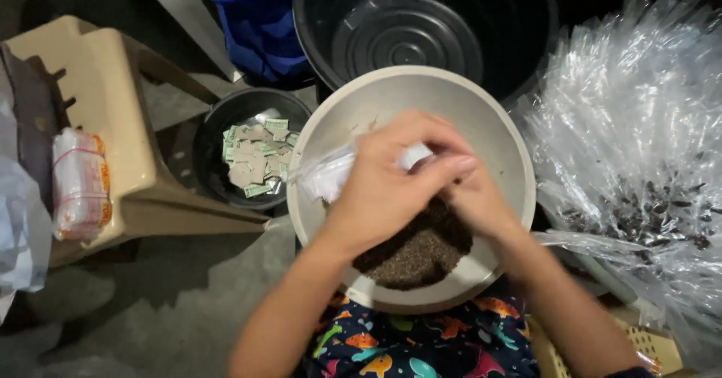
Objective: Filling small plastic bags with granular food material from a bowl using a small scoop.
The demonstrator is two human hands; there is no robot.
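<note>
We see both hands meeting over a round beige bowl [496, 133] resting on the person's lap, which holds a heap of dark brown granules [417, 254] in its near half. The left hand [380, 194] is curled shut around a small clear plastic bag [323, 175] whose loose end sticks out leftward, while the right hand [470, 197] lies mostly hidden beneath it, so we cannot tell how far it is open. Just left of the bowl stands a small black tub of paper slips [256, 158], a large black basin [421, 24] sits behind, and a pile of clear bags [639, 145] lies to the right.
</note>
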